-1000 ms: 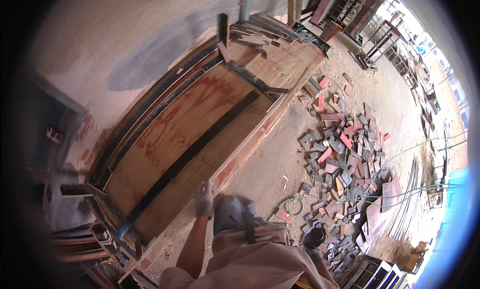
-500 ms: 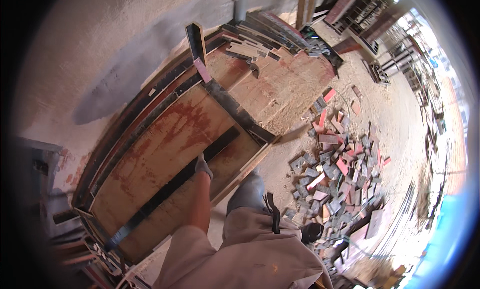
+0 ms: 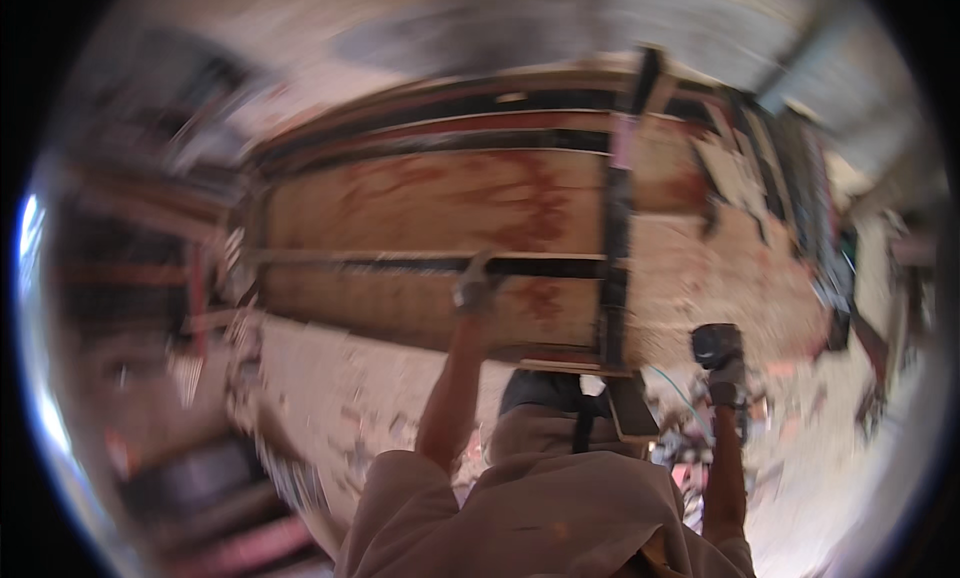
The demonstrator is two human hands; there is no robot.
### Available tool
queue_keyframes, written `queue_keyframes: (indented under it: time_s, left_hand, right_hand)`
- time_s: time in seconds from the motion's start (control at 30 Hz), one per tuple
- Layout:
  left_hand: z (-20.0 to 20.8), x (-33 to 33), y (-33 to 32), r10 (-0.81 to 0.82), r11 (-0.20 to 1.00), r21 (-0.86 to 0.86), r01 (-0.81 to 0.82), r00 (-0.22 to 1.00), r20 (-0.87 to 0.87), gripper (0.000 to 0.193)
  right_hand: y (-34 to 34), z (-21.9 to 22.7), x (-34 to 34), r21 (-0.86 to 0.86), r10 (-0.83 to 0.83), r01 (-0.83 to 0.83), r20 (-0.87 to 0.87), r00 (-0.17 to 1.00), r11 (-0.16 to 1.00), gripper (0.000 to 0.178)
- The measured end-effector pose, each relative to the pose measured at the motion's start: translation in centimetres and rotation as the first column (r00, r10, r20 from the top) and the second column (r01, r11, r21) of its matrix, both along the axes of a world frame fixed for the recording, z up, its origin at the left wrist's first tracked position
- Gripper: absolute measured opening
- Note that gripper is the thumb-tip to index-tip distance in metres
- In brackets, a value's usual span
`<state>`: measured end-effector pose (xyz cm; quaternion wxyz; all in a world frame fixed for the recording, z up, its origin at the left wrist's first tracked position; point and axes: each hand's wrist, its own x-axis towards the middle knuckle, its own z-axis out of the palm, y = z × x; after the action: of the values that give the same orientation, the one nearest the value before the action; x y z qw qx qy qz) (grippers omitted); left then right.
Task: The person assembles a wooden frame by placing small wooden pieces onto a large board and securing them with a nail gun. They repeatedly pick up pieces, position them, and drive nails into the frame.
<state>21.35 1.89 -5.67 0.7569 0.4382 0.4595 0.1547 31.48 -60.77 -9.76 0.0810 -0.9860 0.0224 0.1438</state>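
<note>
My left hand (image 3: 475, 286), in a grey glove, is closed on a long black batten (image 3: 400, 265) with a pale wood edge. The batten lies across a wooden panel (image 3: 400, 203) stained red, its right end meeting a dark crosspiece (image 3: 614, 248). Out to the right, my gloved right hand (image 3: 727, 380) is closed around a dark, blocky tool (image 3: 716, 345); motion blur hides its exact kind. That tool is held apart from the panel, over the dusty ground.
A short dark upright (image 3: 648, 78) rises at the crosspiece's far end. Timber strips (image 3: 740, 178) lie at the far right of the sawdust-covered boards (image 3: 700, 268). Offcuts (image 3: 690, 473) litter the ground by my right arm. A thin teal hose (image 3: 672, 386) runs nearby.
My view has swung round, so the panel now runs level. The batten now shows its pale edge and reaches the crosspiece. My right hand has come into view with the dark tool.
</note>
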Motion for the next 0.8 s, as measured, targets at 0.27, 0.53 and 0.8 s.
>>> queue_keyframes:
  time_s: [0.27,0.53,0.8]
  left_hand:
    - [20.2,-2.2,-4.2,0.481,0.868,-0.339,-0.362,0.781,0.398,0.020]
    - [21.7,-3.8,-2.8,0.323,0.923,-0.362,-0.128,0.767,0.555,0.038]
    - [18.5,-1.4,-4.1,0.412,0.883,-0.383,-0.270,0.837,0.359,0.027]
  right_hand:
    - [1.1,-10.1,16.2,-0.363,0.242,-0.278,-0.141,0.960,0.889,0.087]
    - [16.5,10.4,13.9,0.854,0.355,-0.130,-0.067,0.932,0.504,0.067]
    - [33.5,31.1,4.0,0.894,0.338,-0.314,0.202,0.919,0.320,0.025]
